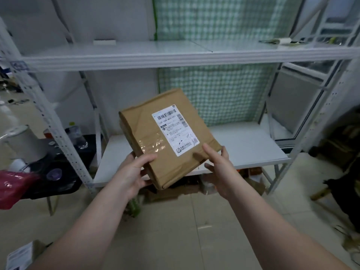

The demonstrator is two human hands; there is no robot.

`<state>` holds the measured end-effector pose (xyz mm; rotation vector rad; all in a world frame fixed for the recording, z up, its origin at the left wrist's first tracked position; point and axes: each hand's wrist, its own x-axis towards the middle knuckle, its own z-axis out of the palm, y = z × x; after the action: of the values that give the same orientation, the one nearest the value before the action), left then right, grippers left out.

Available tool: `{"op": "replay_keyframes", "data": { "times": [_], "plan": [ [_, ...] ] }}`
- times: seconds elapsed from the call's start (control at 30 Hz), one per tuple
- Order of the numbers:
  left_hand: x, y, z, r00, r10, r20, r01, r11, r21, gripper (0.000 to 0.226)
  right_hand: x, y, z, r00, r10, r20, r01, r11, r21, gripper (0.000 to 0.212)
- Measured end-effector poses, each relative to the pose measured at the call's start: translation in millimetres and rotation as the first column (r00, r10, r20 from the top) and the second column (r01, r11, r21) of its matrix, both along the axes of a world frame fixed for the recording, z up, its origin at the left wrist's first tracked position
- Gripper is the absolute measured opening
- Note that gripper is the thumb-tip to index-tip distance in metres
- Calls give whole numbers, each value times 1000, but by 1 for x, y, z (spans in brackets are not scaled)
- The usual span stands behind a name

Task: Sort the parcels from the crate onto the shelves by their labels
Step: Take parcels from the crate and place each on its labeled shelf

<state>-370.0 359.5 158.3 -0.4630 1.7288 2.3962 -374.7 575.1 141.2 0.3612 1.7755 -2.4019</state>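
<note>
Brown parcel (167,137), centre of frame: tilted, clear of the shelves, in front of and above the lower shelf (243,145). White printed label (175,130) uppermost, strip of clear tape just beside it. Left hand (132,172) at lower-left corner: thumb on top, fingers clamped on the underside. Right hand (220,162) at lower-right edge: thumb on top, fingers curled round the edge. Upper shelf (136,55) across top of frame, small white block (104,42) at upper left. Green checked cloth (218,94) behind. Black table (64,178) at left, carrying kettle (23,141) and bottle (78,135).
</note>
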Motion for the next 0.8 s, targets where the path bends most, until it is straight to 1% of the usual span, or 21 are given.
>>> {"op": "replay_keyframes", "data": {
  "times": [0.07,0.17,0.2,0.33,0.37,0.43,0.47,0.53,0.6,0.67,0.73,0.8],
  "plan": [
    [-16,5,3,998,-53,-20,51,997,-64,48,-16,26,6,999,-34,-38,37,996,78,100],
    [-40,14,-3,992,-121,-25,117,985,-126,49,-40,55,8,996,2,-84,15,978,209,99],
    [-48,17,-7,989,-145,-17,141,980,-141,51,-49,62,8,996,21,-83,-2,975,224,97],
    [-86,31,-20,972,-234,16,233,961,-149,75,-88,78,4,995,87,-45,-75,974,214,88],
    [-98,36,-21,968,-251,12,250,958,-143,77,-99,81,4,995,93,-38,-83,973,215,78],
    [-123,46,-18,962,-273,-17,269,955,-125,75,-120,85,8,994,98,-49,-85,974,209,53],
    [-137,51,-15,960,-277,-37,271,956,-115,73,-132,89,12,994,96,-56,-82,974,213,47],
    [-162,61,-6,956,-283,-75,275,956,-106,77,-153,99,23,993,101,-64,-85,973,213,45],
    [-186,73,9,947,-294,-132,285,955,-84,79,-174,110,38,989,107,-107,-84,976,203,46],
    [-207,86,27,933,-307,-190,299,952,-71,72,-191,123,54,986,68,-154,-40,983,180,47],
    [-224,100,45,920,-299,-255,298,954,-42,63,-204,134,73,973,15,-229,19,989,148,42],
    [-235,112,64,908,-282,-310,286,958,-35,62,-214,142,92,953,-23,-302,66,989,131,43]
  ]
}}
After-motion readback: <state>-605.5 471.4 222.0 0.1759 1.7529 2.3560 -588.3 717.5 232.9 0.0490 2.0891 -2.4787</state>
